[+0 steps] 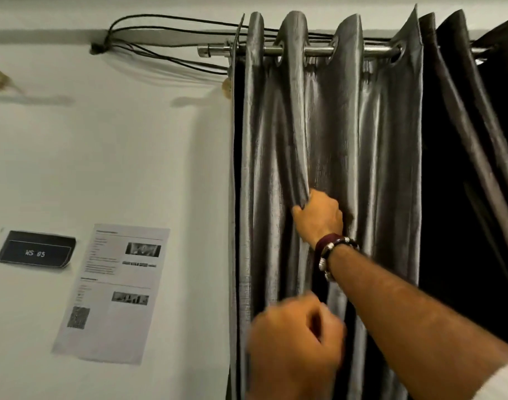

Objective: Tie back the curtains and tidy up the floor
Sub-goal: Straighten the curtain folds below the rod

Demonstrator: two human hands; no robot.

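My right hand (317, 217) reaches up and grabs a fold of the grey curtain (328, 134) hanging from the rod (316, 51). My left hand (293, 350), lower down, is curled and blurry; I cannot tell what it holds.

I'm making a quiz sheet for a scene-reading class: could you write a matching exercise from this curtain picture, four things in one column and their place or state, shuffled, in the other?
Things:
1. right hand
2. curtain rod
3. printed sheet
4. black plaque

Places or states:
A. stuck on the wall, left of the grey curtain
B. grips a curtain fold
C. marked "WS 05"
D. runs through the curtain's eyelets

Pairs: 1-B, 2-D, 3-A, 4-C
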